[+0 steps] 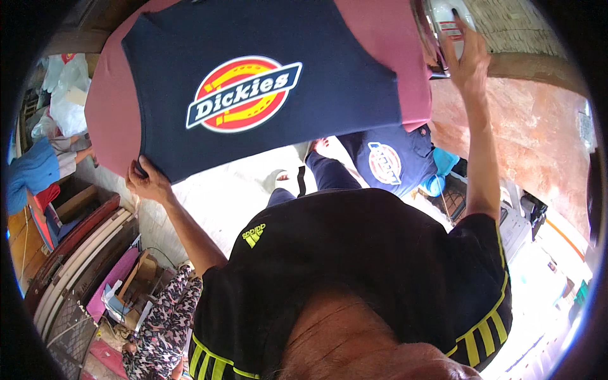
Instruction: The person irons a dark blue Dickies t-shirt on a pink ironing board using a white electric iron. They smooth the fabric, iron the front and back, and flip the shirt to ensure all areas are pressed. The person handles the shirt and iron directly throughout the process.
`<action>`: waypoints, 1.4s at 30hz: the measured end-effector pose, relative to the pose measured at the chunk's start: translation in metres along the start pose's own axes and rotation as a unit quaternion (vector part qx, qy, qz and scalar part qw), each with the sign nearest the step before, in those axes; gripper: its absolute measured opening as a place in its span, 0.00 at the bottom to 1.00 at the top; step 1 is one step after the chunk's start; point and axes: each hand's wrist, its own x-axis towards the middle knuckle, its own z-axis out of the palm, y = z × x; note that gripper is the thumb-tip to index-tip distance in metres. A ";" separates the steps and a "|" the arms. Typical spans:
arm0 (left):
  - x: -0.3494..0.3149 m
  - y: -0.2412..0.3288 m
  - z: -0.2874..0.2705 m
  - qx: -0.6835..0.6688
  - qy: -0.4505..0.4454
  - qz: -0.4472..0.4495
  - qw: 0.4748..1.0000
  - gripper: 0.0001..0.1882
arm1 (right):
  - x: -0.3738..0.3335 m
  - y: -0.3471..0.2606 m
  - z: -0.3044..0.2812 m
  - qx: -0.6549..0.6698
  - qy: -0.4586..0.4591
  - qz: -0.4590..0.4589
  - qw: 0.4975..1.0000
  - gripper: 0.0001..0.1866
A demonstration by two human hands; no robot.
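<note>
A dark navy shirt (266,149) with a red, yellow and white front print lies spread over a dusty-pink padded board (104,95). At its near left corner, my left hand (151,181) pinches the cloth's edge, thumb on top. My right hand (470,60) is stretched out past the board's right end. Its fingers are apart at a white rounded object (451,31) with red marks, which sits by a metal frame; its kind is not clear. My right hand touches or nearly touches it; a firm grip does not show.
Another dark printed garment (386,161) hangs or lies below the board, beside a blue item (443,171). White plastic bags (68,88) are at the far left. A person's blue sleeve (30,171) shows there, and someone in patterned clothing (166,326) is at lower left.
</note>
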 end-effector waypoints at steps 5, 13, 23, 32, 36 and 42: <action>-0.028 -0.031 -0.002 -0.003 0.060 -0.021 0.998 0.44 | -0.120 -0.080 0.020 0.090 -0.043 0.087 0.991 0.17; -0.081 -0.040 -0.028 -0.548 -0.109 -0.264 0.787 0.14 | -0.149 -0.073 0.048 0.083 -0.046 0.172 0.980 0.13; -0.072 -0.049 -0.050 -0.430 -0.180 -0.314 0.827 0.28 | -0.136 -0.146 0.014 0.175 -0.043 0.340 0.923 0.14; -0.050 -0.057 -0.063 -0.498 -0.320 -0.225 0.774 0.06 | -0.166 -0.153 0.004 0.465 -0.038 0.222 0.856 0.24; -0.037 -0.030 -0.095 -0.582 -0.361 -0.191 0.703 0.05 | -0.195 -0.154 -0.055 0.525 -0.021 0.246 0.814 0.21; -0.047 0.020 -0.178 -0.616 -0.361 -0.092 0.694 0.11 | -0.313 -0.154 -0.186 0.548 0.030 0.306 0.778 0.11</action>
